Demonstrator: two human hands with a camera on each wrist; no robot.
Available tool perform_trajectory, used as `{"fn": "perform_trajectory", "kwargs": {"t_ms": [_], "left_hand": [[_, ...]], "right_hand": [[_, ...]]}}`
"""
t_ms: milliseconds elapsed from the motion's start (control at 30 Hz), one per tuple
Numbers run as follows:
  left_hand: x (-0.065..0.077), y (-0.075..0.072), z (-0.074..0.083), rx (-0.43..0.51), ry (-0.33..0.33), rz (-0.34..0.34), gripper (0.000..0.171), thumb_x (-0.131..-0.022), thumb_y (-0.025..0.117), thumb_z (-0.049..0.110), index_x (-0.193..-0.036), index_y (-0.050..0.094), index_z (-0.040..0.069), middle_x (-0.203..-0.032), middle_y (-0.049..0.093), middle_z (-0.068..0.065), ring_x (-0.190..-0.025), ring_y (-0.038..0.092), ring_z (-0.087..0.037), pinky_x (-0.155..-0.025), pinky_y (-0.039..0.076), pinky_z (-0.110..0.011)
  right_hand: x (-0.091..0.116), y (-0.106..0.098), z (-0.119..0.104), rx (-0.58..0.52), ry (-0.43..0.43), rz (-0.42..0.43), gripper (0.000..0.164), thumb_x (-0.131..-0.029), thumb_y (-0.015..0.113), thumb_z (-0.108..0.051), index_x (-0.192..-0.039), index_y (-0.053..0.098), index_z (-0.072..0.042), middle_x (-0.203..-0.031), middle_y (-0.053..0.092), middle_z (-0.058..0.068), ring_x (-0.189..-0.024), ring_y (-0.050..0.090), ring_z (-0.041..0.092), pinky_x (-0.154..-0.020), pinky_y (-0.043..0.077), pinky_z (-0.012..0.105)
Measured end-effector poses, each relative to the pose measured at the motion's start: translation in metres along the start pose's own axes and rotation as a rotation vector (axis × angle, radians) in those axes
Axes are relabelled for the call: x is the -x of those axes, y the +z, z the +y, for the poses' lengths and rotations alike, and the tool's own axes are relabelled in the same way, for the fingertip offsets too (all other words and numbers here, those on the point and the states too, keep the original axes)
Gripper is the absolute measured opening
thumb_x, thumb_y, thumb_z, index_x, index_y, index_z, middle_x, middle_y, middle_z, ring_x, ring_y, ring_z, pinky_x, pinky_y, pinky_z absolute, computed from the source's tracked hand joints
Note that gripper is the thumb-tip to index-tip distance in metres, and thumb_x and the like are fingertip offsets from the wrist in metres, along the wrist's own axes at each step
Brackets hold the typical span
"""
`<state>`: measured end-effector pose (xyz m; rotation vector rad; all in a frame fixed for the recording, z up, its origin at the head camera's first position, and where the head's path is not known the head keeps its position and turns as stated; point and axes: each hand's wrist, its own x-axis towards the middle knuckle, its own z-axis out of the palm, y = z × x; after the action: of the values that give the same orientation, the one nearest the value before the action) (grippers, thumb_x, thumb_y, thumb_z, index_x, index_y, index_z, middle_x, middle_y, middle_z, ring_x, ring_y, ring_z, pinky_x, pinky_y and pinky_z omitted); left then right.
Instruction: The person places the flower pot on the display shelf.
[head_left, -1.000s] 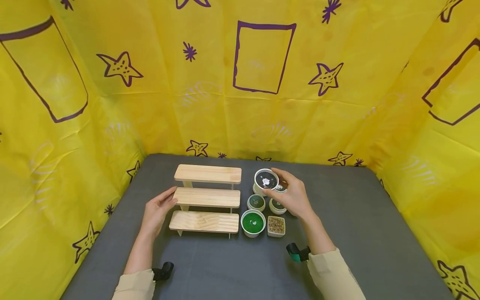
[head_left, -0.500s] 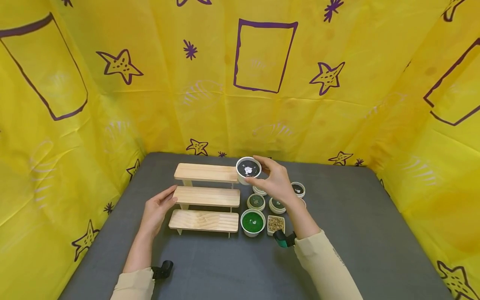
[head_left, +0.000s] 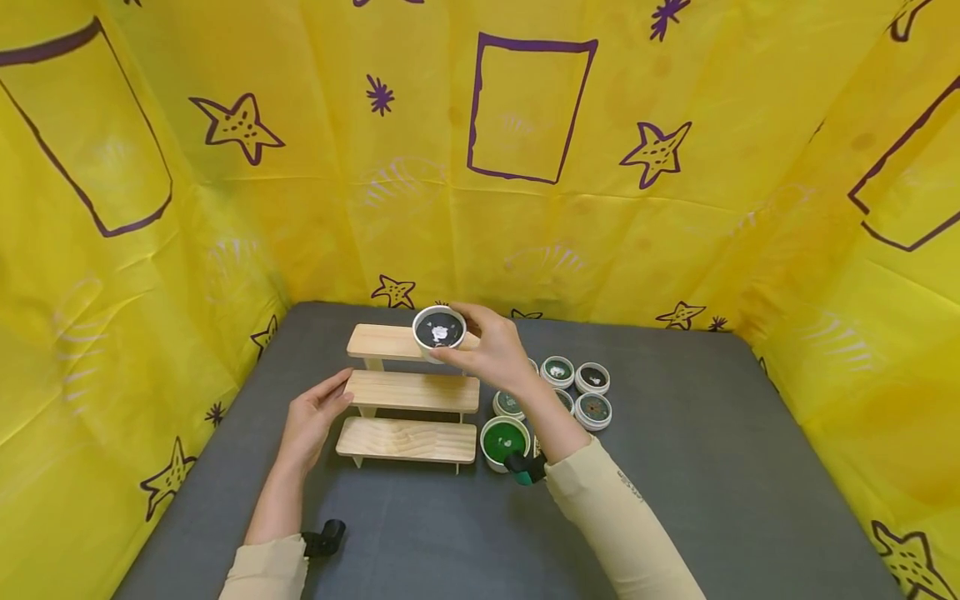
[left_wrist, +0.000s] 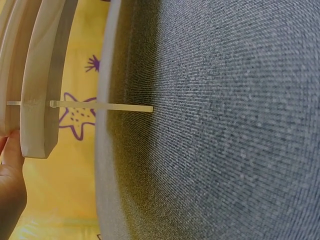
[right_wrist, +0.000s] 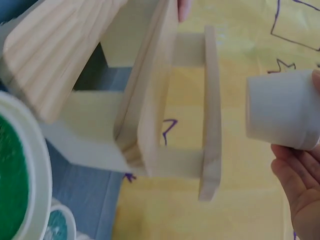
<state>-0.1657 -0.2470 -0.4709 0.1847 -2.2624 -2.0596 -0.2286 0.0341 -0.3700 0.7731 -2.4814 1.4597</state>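
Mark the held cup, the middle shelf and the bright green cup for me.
Held cup [right_wrist: 280,107]: right wrist view, on its outer wall.
Middle shelf [head_left: 412,391]: head view, on its wooden top.
Bright green cup [right_wrist: 41,171]: right wrist view, on its white rim.

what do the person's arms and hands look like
The left hand and right hand are bare. The left sleeve and right sleeve are pale beige; the right one has a small dark marking. A black gadget sits by the left cuff, a black and teal gadget by the right.
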Motion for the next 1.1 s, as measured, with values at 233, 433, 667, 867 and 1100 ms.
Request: {"fn": "perform_trajectory", "kwargs": {"t_ms": [233,433,667,867,1100], "left_hand": [[0.001,0.001,0.001,0.014,-0.013,0.003,0.055,-0.098,0.061,0.012,-0.146,0.041,-0.006,-0.153,0.037,-0.028,-0.105,0.053,0.022,-0.092,0.046,-0.001],[0.002,0.002,0.002,0.002,-0.033,0.009,0.052,-0.098,0.059,0.006,-0.147,0.042,-0.004,-0.153,0.040,-0.023,-0.112,0.053,0.017,-0.092,0.046,0.000],[0.000,0.002,0.004,-0.034,-0.058,0.014,0.052,-0.099,0.057,0.007,-0.148,0.042,-0.001,-0.154,0.041,-0.019,-0.133,0.048,0.000,-0.092,0.044,0.001],[0.000,0.002,0.002,-0.040,-0.047,0.003,0.053,-0.100,0.058,0.012,-0.148,0.041,-0.002,-0.155,0.039,-0.021,-0.141,0.043,-0.014,-0.092,0.044,0.001],[0.001,0.001,0.001,-0.027,-0.036,-0.002,0.054,-0.100,0.058,0.016,-0.148,0.041,-0.002,-0.155,0.038,-0.021,-0.138,0.046,-0.007,-0.093,0.044,0.001]], "right_hand": [[-0.010,0.014,-0.007,0.015,-0.010,-0.019,0.071,-0.073,0.088,-0.025,-0.134,0.059,-0.003,-0.126,0.067,0.011,-0.115,0.067,0.025,-0.099,0.057,0.031],[-0.020,0.025,-0.010,-0.026,0.049,-0.035,0.068,-0.075,0.086,-0.029,-0.134,0.060,-0.009,-0.127,0.067,0.008,-0.111,0.069,0.023,-0.093,0.059,0.033],[-0.033,0.039,-0.016,-0.037,0.108,-0.043,0.067,-0.076,0.085,-0.034,-0.135,0.060,-0.013,-0.125,0.068,0.004,-0.105,0.069,0.018,-0.086,0.058,0.029],[-0.038,0.051,-0.015,-0.041,0.137,-0.046,0.071,-0.076,0.085,-0.034,-0.138,0.057,-0.012,-0.131,0.066,0.006,-0.110,0.069,0.021,-0.090,0.059,0.030],[-0.043,0.060,-0.015,0.014,0.151,-0.047,0.073,-0.078,0.084,-0.038,-0.139,0.056,-0.010,-0.132,0.066,0.007,-0.109,0.067,0.021,-0.089,0.058,0.031]]}}
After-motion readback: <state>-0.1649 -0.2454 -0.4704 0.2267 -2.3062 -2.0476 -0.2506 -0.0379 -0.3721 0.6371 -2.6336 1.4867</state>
